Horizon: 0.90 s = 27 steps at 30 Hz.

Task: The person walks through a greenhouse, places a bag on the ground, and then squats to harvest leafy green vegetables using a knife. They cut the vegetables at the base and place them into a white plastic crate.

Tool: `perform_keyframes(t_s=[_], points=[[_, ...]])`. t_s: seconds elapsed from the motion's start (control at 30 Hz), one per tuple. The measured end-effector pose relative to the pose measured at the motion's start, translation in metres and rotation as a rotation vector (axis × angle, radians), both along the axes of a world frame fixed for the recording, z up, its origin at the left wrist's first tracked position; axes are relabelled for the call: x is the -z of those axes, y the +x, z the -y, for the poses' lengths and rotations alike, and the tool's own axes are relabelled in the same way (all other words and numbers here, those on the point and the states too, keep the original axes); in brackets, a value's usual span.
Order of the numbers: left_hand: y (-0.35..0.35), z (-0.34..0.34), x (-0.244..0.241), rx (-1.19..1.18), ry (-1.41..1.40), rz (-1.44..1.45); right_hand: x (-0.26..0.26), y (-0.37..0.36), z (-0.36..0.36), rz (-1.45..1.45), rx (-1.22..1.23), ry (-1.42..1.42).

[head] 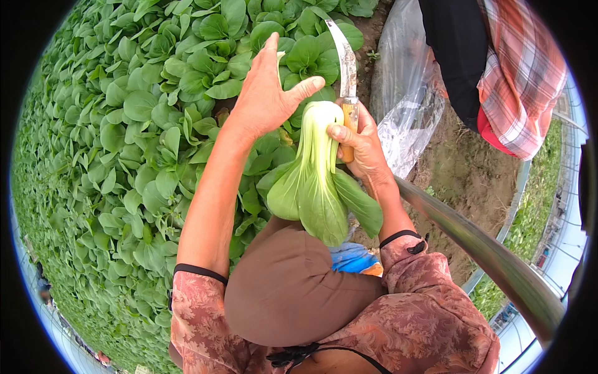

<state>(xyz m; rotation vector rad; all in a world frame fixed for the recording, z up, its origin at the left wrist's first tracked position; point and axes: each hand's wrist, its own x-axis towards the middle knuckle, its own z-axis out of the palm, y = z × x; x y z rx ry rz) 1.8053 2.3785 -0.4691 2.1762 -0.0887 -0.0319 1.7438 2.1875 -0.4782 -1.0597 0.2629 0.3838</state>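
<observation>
My right hand (359, 142) grips the wooden handle of a knife (347, 65), whose slightly curved, soiled blade points up and away. The same hand holds a head of bok choy (322, 140) against the handle, thumb on its pale stalks. The bok choy hangs with its cut base up and its green leaves down, over my knee. To the left, my left hand (268, 91) is raised above the plants, thumb spread from the fingers. A pale sliver, perhaps a stalk, shows beside its fingers; the palm side is mostly hidden.
Dense bok choy plants (140, 107) cover the ground on the left. At right are clear plastic sheeting (406, 89), bare soil (472, 173) and a co-worker in a plaid garment (518, 70). A thick metal pole (486, 252) slants across the lower right. Blue cloth or packaging (350, 257) lies beside my knee.
</observation>
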Motion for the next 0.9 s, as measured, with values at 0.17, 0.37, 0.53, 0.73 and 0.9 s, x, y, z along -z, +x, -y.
perform_keyframes(t_s=[0.17,0.37,0.53,0.73,0.9], points=[[-0.035,0.006,0.008,0.342,-0.317,-0.564,0.012,0.002,-0.001,0.143,0.065,-0.535],[-0.061,-0.012,0.023,0.158,-0.686,-0.643,0.002,0.006,-0.025,0.268,-0.107,-0.656],[-0.062,-0.058,0.024,0.211,-0.462,-0.681,0.004,0.008,-0.032,0.355,-0.308,-0.724],[-0.065,-0.134,0.0,0.166,-0.54,-0.739,0.02,0.019,-0.039,0.539,-0.164,-0.914],[-0.093,-0.219,0.002,-0.519,-1.27,-0.435,0.041,0.017,-0.014,0.922,-0.034,-1.409]])
